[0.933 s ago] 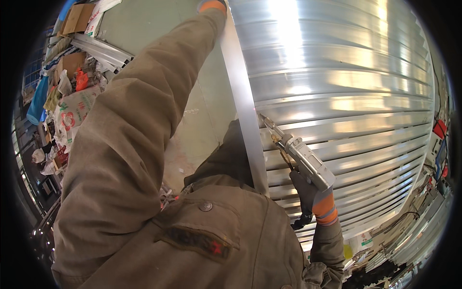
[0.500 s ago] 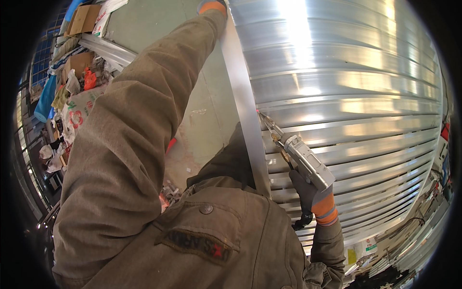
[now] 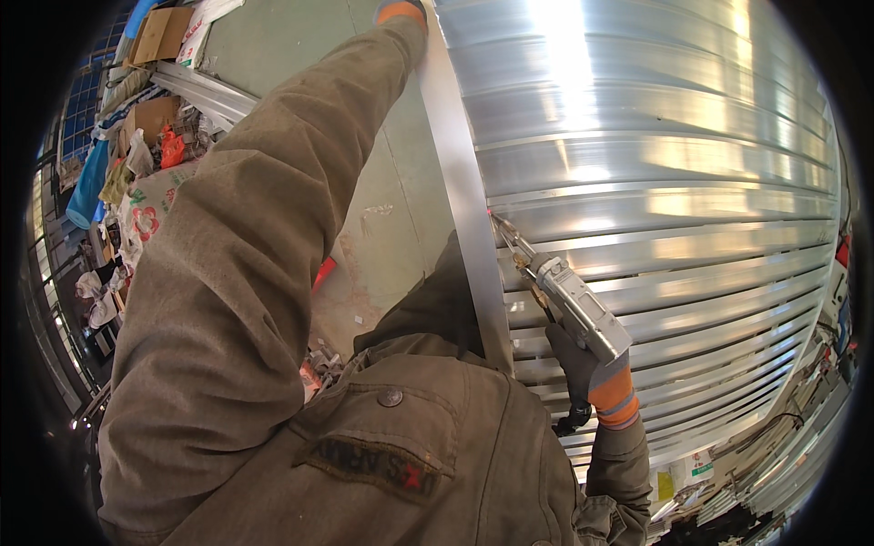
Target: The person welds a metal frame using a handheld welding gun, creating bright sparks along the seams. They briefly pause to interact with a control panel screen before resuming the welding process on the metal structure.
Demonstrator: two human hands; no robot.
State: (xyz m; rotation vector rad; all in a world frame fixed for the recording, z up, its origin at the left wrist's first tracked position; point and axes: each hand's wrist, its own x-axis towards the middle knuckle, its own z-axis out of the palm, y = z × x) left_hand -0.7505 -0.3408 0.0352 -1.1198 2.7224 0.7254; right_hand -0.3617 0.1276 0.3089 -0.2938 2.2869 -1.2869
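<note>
My right hand (image 3: 575, 366), in a dark glove with an orange cuff, is closed around a silver welding gun (image 3: 581, 308). The gun's narrow tip points up and left, where the slatted metal panel (image 3: 628, 173) meets a flat metal edge bar (image 3: 458, 173). A small red spot of light shows at the tip. My left arm stretches far forward, and only the orange cuff and part of the gloved left hand (image 3: 399, 11) show at the top edge, beside the bar's far end. Its fingers are hidden.
Cardboard boxes (image 3: 162, 35), long metal profiles (image 3: 202, 89), a blue roll (image 3: 86, 187) and plastic bags lie on the left. A red object (image 3: 323, 271) is on the floor (image 3: 382, 196) by my left arm. More metal strips (image 3: 774, 487) lie at the lower right.
</note>
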